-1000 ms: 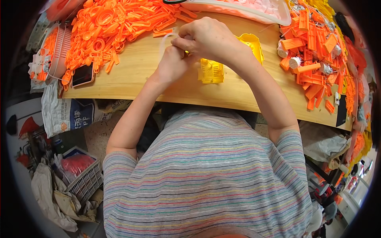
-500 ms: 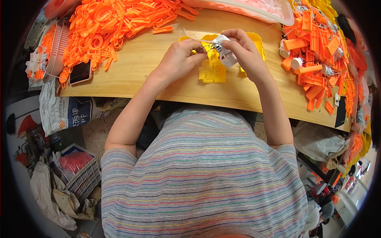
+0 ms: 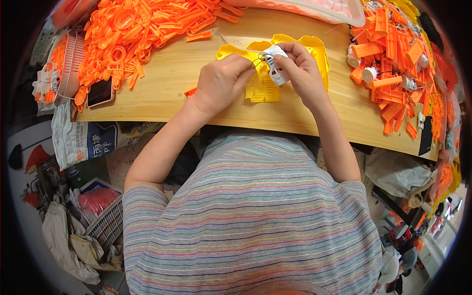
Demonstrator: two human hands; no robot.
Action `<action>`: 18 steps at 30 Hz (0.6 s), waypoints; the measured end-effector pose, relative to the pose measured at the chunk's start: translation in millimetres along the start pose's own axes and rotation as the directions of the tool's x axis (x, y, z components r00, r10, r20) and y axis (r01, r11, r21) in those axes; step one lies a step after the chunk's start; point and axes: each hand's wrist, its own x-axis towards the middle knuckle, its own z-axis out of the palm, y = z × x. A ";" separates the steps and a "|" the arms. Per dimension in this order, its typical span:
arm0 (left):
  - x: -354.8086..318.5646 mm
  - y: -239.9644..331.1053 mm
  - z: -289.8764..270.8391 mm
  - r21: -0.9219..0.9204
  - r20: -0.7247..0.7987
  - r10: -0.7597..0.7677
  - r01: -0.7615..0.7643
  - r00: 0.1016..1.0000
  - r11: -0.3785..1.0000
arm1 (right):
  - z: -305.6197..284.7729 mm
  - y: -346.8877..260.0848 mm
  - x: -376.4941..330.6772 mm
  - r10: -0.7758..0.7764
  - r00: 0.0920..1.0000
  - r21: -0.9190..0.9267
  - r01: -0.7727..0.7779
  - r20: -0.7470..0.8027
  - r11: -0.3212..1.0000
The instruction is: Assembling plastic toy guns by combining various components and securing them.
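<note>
My right hand point(image 3: 306, 71) grips a small white plastic housing point(image 3: 276, 65) with its thumb and fingers. Thin black wires point(image 3: 259, 59) run from the housing toward my left hand point(image 3: 223, 81), whose thumb and fingertips pinch at their ends. Beneath both hands lies a yellow plastic shell point(image 3: 263, 88) with a patch of slots, partly covered by the fingers and the housing. A second yellow shell point(image 3: 319, 51) rests behind and beside my right hand. Next to my left wrist, a small orange piece point(image 3: 190, 92) shows on the table.
Loose orange plastic parts point(image 3: 132, 39) are heaped at the far left, with a phone point(image 3: 100, 92) beside them. On the right is a pile of orange pieces point(image 3: 388, 64) with white round parts and wires. A pale tray point(image 3: 351, 14) stands at the back of the wooden table point(image 3: 162, 105).
My left hand has turned and shifted slightly, its fingertips closing at the wires. The housing has tilted a little more upright in my right hand. More of the yellow shells and the small orange piece now show.
</note>
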 end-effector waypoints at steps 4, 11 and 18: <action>-4.1 3.9 6.3 0.119 -0.037 0.084 -0.079 0.996 0.990 | -3.5 3.9 0.8 0.009 1.000 -0.005 -0.009 0.016 1.000; -0.7 2.5 0.4 0.171 0.039 0.071 -0.076 0.997 0.982 | -0.9 1.5 0.4 -0.036 0.999 0.023 0.035 0.037 0.999; 1.7 9.4 -17.8 -0.084 0.094 -0.207 0.215 0.974 0.973 | -3.0 0.5 2.3 -0.037 0.999 -0.124 0.036 -0.005 0.992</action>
